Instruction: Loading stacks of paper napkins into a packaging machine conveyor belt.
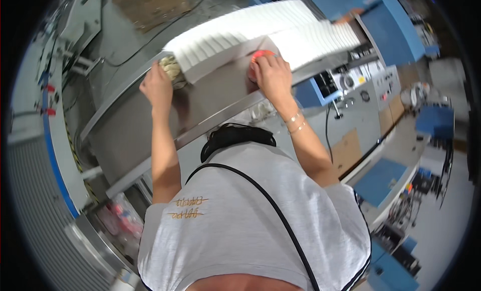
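Observation:
My left hand [158, 88] is at the left end of a metal work surface [213, 98], its fingers closed on the edge of a cream-coloured crumpled bundle [171, 66]; the bundle's kind is not clear. To the right, my right hand [273, 78] grips a rounded red-orange object [259, 54] from above, and its palm hides much of that object. Between and beyond my hands lie long rows of thin white pieces [225, 40], packed closely side by side. The right hand is right against the near edge of these rows.
A raised metal rim [220, 113] runs along the surface's near side. Blue machine housings [393, 30] stand at the far right, and a blue box-shaped part [316, 90] sits nearer. Brown cardboard [150, 8] lies beyond the surface. A bag with red-and-clear contents [123, 216] is at lower left.

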`<act>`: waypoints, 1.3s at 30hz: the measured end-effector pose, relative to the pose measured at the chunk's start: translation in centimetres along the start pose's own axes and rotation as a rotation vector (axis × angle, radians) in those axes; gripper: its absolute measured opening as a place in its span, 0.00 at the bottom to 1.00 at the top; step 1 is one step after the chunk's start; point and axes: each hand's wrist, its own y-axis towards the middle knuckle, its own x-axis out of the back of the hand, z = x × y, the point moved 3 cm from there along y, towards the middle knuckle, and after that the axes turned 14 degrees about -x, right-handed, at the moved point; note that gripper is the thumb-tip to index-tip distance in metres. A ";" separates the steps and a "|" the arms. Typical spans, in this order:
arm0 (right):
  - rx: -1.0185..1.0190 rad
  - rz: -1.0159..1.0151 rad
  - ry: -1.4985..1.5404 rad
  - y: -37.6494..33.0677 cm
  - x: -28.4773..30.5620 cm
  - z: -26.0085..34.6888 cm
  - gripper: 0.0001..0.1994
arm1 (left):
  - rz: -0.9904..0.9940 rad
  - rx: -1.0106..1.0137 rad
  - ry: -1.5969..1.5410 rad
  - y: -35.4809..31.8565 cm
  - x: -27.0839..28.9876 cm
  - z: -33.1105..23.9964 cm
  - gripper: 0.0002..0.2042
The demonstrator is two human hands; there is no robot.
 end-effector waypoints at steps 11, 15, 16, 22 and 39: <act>0.018 -0.113 -0.029 -0.8 -0.8 -0.9 0.06 | -0.109 -0.169 -0.241 1.2 -0.5 -0.9 0.16; 0.011 -0.098 -0.037 -0.9 -0.7 -0.8 0.06 | -0.119 -0.216 -0.256 1.3 -0.4 -0.7 0.14; 0.005 -0.090 -0.033 -0.9 -0.6 -0.6 0.06 | -0.088 -0.194 -0.275 1.4 -0.5 -0.5 0.13; -0.037 -0.032 -0.070 -0.6 -0.1 -0.4 0.05 | -0.069 -0.212 -0.295 2.2 -0.1 -1.0 0.12; 0.469 0.447 0.222 -0.1 -2.3 11.2 0.17 | -0.201 -0.200 -0.234 1.3 -0.8 -1.6 0.11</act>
